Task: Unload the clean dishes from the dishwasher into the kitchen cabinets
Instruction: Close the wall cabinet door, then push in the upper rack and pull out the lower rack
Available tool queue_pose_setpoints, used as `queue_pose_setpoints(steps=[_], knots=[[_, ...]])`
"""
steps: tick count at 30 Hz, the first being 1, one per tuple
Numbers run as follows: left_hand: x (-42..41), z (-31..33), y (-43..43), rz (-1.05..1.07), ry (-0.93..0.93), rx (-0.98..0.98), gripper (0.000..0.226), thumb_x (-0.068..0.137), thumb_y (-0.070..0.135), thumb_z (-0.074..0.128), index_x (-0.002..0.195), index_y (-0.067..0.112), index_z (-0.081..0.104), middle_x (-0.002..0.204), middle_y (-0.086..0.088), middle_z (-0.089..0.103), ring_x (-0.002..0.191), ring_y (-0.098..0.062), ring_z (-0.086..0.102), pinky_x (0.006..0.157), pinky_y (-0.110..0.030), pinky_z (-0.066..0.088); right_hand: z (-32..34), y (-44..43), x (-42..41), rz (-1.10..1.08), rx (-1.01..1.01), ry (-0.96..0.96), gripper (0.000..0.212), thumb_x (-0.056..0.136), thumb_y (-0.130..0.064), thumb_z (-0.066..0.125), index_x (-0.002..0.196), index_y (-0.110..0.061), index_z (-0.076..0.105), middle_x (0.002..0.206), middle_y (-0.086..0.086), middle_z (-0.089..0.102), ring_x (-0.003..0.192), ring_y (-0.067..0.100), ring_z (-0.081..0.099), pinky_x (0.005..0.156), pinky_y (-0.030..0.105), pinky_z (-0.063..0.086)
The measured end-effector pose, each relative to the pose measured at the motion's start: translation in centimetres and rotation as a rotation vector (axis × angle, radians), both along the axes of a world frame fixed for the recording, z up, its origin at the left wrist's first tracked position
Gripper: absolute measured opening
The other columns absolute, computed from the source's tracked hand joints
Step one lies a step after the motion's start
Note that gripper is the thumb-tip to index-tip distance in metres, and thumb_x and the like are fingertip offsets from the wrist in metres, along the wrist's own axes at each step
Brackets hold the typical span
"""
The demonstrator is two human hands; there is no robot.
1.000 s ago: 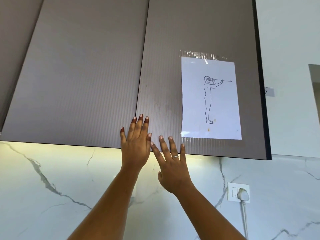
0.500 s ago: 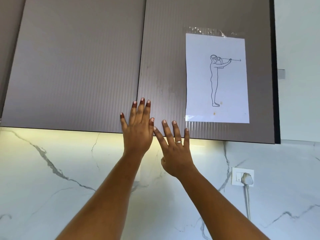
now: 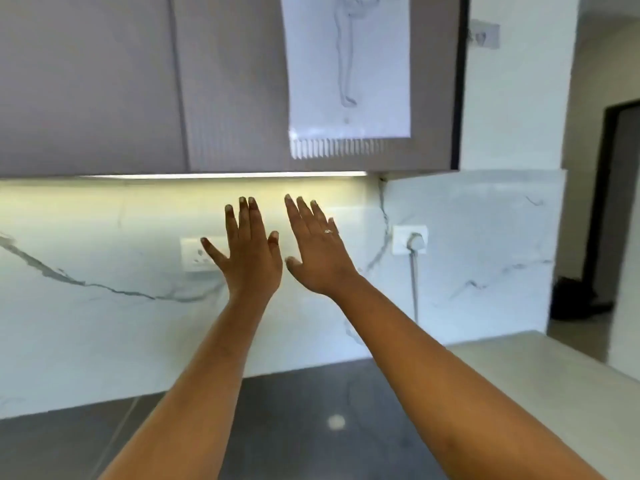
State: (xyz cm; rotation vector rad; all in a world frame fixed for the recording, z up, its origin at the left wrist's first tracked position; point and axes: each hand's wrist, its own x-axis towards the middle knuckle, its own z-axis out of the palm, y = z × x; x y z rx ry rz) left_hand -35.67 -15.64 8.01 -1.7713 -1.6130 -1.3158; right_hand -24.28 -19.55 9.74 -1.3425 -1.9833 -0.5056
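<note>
- Two hands are held up side by side, palms forward, below the closed wall cabinets (image 3: pixel 138 81) and in front of the marble backsplash (image 3: pixel 104 323); neither is touching a door.
- Left hand (image 3: pixel 251 254) is spread flat with fingers apart and nothing in it; right hand (image 3: pixel 318 254) is likewise flat and bare, a ring (image 3: pixel 327 231) seen on one finger.
- Both cabinet doors are shut; a sheet of paper with a line drawing (image 3: pixel 349 67) is taped to the right-hand door, blurred.
- No dishwasher and no dishes are in view — they must lie outside this view; only the dark countertop (image 3: pixel 294 410) and two wall sockets (image 3: pixel 410 240) are seen.
- The unloading is judged not yet begun; no dish has been picked up and no cabinet opened.
- The next move is judged to call for the gaze and hands to be turned down to the dishwasher, or for a door edge to be caught and pulled open — which comes first cannot be told.
</note>
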Motion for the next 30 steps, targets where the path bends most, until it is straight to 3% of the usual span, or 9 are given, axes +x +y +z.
queue_pose_setpoints(steps=[6,11,15,21,25,30], knots=[[11.8,-14.9,-8.4,-0.342,-0.019,-0.451,0.059,0.101,0.032,0.025,0.151,0.025,-0.007,0.159,0.011,-0.009,0.146,-0.015,-0.013,0.110,-0.064,0.000,-14.5,-8.2,10.3,-0.136,-0.319,0.290,0.081,0.091,-0.017,0.050,0.152,-0.022,-0.002,0.161,0.002,-0.001,0.148,0.021,-0.006,0.121,0.041,0.002],[21.2,-24.6,-18.6,-0.542,0.036,-0.723,0.060,0.098,0.032,0.039,0.151,0.027,0.010,0.159,0.008,-0.003,0.147,-0.018,-0.008,0.110,-0.065,0.002,-26.3,-19.6,21.4,-0.403,-0.568,0.391,0.085,0.087,-0.024,0.058,0.153,-0.021,0.003,0.160,0.009,0.007,0.148,0.029,0.003,0.120,0.043,0.011],[27.8,-29.4,-27.2,-0.677,0.138,-0.834,0.058,0.098,0.034,0.041,0.149,0.030,0.016,0.159,0.008,0.000,0.147,-0.019,-0.005,0.110,-0.064,0.002,-31.8,-29.9,29.3,-0.585,-0.661,0.608,0.082,0.090,-0.021,0.056,0.153,-0.026,0.004,0.161,0.003,0.006,0.148,0.024,0.001,0.120,0.037,0.010],[36.0,-35.4,-38.1,-0.812,0.382,-1.038,0.057,0.096,0.044,0.038,0.148,0.034,0.017,0.159,0.007,-0.007,0.147,-0.019,-0.007,0.112,-0.061,0.001,-38.6,-43.2,38.5,-0.852,-0.812,0.921,0.079,0.089,-0.016,0.056,0.153,-0.023,0.011,0.159,0.003,0.011,0.147,0.024,0.012,0.116,0.034,0.021],[38.3,-38.0,-41.3,-0.825,0.504,-1.201,0.058,0.096,0.046,0.038,0.148,0.035,0.013,0.159,0.005,-0.011,0.147,-0.022,-0.008,0.113,-0.061,0.001,-41.9,-47.4,42.0,-0.908,-0.938,1.038,0.076,0.089,-0.019,0.057,0.152,-0.016,0.015,0.159,0.007,0.017,0.144,0.028,0.020,0.115,0.033,0.023],[39.4,-40.7,-40.1,-0.771,0.567,-1.295,0.061,0.096,0.047,0.040,0.149,0.031,0.014,0.159,0.002,-0.009,0.147,-0.024,-0.007,0.112,-0.061,0.001,-46.2,-47.4,44.0,-0.890,-0.970,1.428,0.075,0.090,-0.012,0.057,0.152,-0.014,0.015,0.156,0.011,0.023,0.137,0.033,0.034,0.108,0.039,0.038]])
